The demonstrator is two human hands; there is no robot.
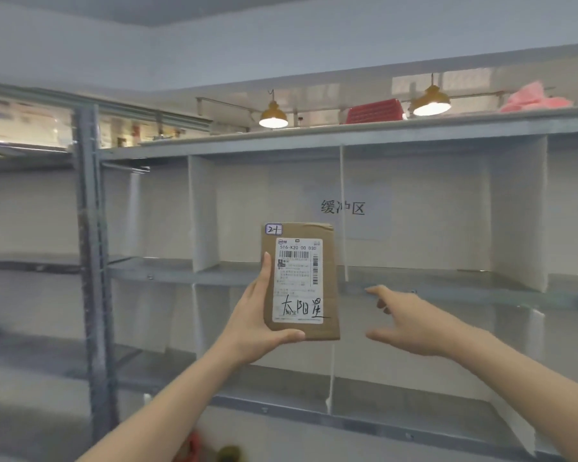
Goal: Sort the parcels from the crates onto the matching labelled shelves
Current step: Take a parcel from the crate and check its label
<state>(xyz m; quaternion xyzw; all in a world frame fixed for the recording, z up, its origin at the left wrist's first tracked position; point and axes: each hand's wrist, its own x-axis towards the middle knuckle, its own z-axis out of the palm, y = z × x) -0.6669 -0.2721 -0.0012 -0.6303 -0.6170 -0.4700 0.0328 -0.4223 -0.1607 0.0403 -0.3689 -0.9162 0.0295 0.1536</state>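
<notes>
Left hand [261, 325] gripped small cardboard parcel [301, 281] upright at frame centre, shipping label [299, 280] facing viewer, likely to read it. Right hand [411, 321] empty, fingers spread loosely, reaching toward parcel. Grey metal shelving [447, 293] behind; paper sign [342, 207] above centre.

Parcel [330, 261] in left hand [257, 325]: brown cardboard, matt. Shipping label [299, 278] on it: white paper, smooth, pen-marked. Shelf rail [447, 292] just behind right hand [411, 321]: grey metal, dull, scuffed. Divider [202, 211] up-left of left hand: white board, matt. Crate [374, 111] high above right hand: red plastic, ribbed.
</notes>
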